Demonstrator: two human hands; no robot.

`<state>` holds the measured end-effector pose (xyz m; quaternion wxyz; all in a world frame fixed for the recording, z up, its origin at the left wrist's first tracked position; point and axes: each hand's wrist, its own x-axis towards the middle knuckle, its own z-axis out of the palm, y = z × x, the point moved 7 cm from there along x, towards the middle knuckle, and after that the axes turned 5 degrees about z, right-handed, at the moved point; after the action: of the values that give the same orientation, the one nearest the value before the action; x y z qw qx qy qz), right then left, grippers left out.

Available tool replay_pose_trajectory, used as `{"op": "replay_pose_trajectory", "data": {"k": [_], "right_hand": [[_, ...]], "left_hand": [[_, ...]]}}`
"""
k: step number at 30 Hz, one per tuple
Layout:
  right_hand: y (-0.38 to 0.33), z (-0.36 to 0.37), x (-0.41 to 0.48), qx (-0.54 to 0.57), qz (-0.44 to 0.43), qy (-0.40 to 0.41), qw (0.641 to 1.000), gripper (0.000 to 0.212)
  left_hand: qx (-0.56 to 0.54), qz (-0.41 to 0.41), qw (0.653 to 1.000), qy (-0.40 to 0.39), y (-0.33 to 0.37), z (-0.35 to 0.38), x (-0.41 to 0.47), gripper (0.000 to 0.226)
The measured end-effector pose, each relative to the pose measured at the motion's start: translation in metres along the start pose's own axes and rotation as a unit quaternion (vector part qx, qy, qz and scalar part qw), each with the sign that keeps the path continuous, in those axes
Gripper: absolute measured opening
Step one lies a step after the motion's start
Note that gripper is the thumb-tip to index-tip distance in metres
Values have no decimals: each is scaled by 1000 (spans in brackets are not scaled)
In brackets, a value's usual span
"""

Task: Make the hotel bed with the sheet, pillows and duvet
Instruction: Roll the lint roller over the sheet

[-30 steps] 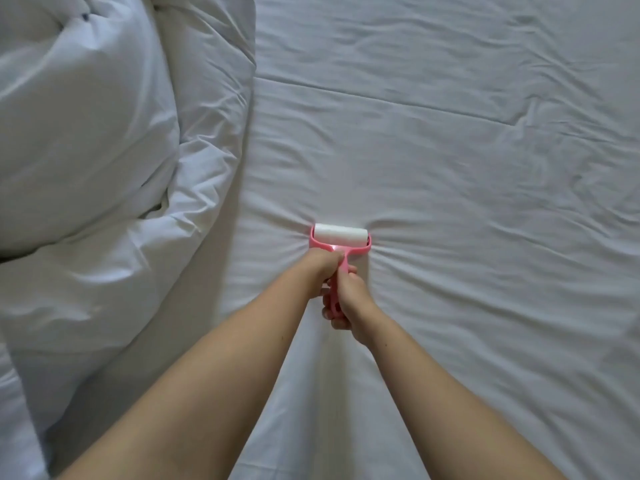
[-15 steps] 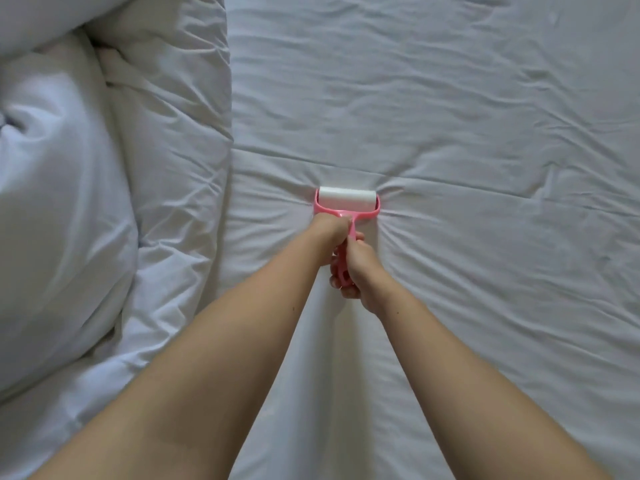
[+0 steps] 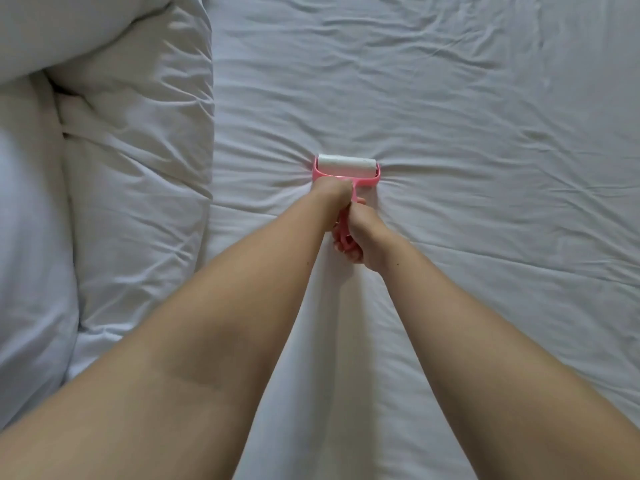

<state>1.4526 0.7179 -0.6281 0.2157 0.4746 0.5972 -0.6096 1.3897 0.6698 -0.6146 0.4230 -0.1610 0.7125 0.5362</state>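
A pink lint roller point(image 3: 347, 166) with a white roll lies pressed on the white sheet point(image 3: 450, 116), which puckers into creases around it. My left hand point(image 3: 330, 190) grips the handle just behind the roller's frame. Further back on the same handle my right hand point(image 3: 360, 237) is curled round it. Both arms stretch forward over the bed. The white duvet point(image 3: 135, 168) is bunched in thick folds along the left side of the bed.
The wrinkled sheet spreads flat to the right and ahead of the roller. The duvet heap rises at the left, with its edge about an arm's width from the roller.
Both hands have pushed the roller forward across the sheet, away from me, and the view has followed it along the duvet's edge.
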Motion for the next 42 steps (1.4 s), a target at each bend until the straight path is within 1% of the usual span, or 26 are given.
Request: {"op": "replay_pose_trajectory", "data": {"k": [2, 5, 10, 14, 18, 24, 27, 30, 33, 38, 42], "right_hand": [[1, -2, 0, -10, -6, -2, 1000, 39], [9, -2, -6, -11, -3, -6, 1000, 42], [30, -4, -28, -29, 15, -17, 999, 53], [61, -5, -58, -30, 40, -32, 998, 60], [100, -5, -94, -39, 50, -48, 997, 62], [168, 2, -146, -53, 62, -59, 995, 62], [204, 2, -170, -54, 79, -61, 994, 65], [240, -1, -194, -53, 95, -63, 992, 64], [276, -1, -219, -50, 106, -68, 991, 60], [336, 2, -255, -52, 117, -69, 989, 66], [369, 5, -280, -51, 115, -65, 990, 67]], "left_hand": [[-1, 1, 1000, 10, 0, 1, 1, 27], [-4, -2, 1000, 15, -7, 2, -6, 27], [22, -49, 999, -10, -30, 7, -24, 31], [72, -84, 993, -35, -58, 7, -51, 29], [87, -110, 989, -48, -93, 10, -91, 29], [76, -138, 986, -57, -161, 13, -147, 28], [69, -148, 984, -66, -194, 17, -176, 27], [74, -162, 982, -67, -228, 23, -199, 29], [88, -170, 979, -68, -263, 27, -223, 31], [91, -174, 977, -78, -314, 32, -271, 29], [97, -173, 976, -87, -342, 34, -302, 28]]}}
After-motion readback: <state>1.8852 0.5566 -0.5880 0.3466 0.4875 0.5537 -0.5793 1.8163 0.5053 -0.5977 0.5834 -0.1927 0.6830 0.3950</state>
